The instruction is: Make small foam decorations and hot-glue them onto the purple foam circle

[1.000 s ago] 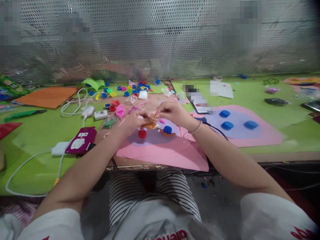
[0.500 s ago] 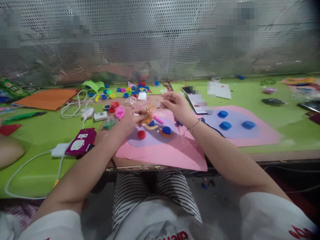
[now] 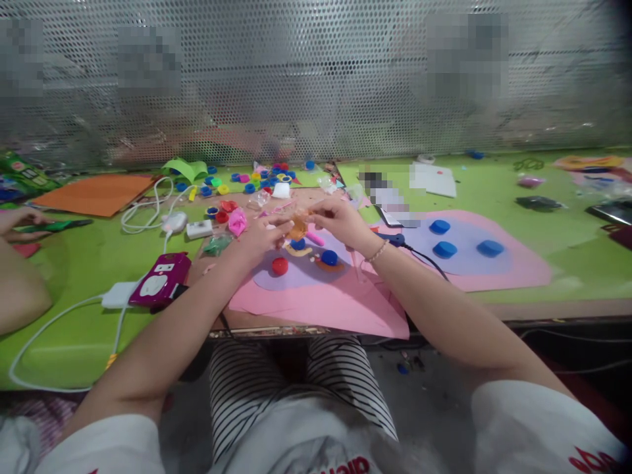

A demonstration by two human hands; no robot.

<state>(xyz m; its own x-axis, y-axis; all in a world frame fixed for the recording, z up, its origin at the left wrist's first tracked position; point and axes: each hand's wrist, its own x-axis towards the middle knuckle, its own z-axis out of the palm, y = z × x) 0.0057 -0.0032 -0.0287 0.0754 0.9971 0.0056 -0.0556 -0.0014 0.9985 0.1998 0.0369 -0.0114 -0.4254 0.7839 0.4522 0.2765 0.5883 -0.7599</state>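
Note:
A crinkled orange see-through packet point(image 3: 297, 228) hangs between my two hands above the paper. My left hand point(image 3: 270, 235) pinches its left side, and the fingers of my right hand point(image 3: 336, 218) are closed at its upper right. Beneath lies a pink sheet point(image 3: 320, 303) with a lilac shape point(image 3: 269, 280) on it. On the lilac are a red cap point(image 3: 279, 266), a blue cap point(image 3: 329, 257), another blue cap point(image 3: 297, 244) and a curved cream strip point(image 3: 302, 252). A bright pink stick point(image 3: 315, 238) lies just below the packet. What the packet holds I cannot make out.
At right, a second pink-and-lilac sheet point(image 3: 528, 263) bears blue caps point(image 3: 445, 249). A dark blue corded tool point(image 3: 395, 239) lies by my right wrist. A phone point(image 3: 390, 201), many loose caps point(image 3: 264, 181), a purple power strip point(image 3: 160, 280) and another person's hand point(image 3: 22, 224) are around.
My right hand has moved down and left onto the orange packet. At the far left, another person's hand has come in onto the green-handled tool.

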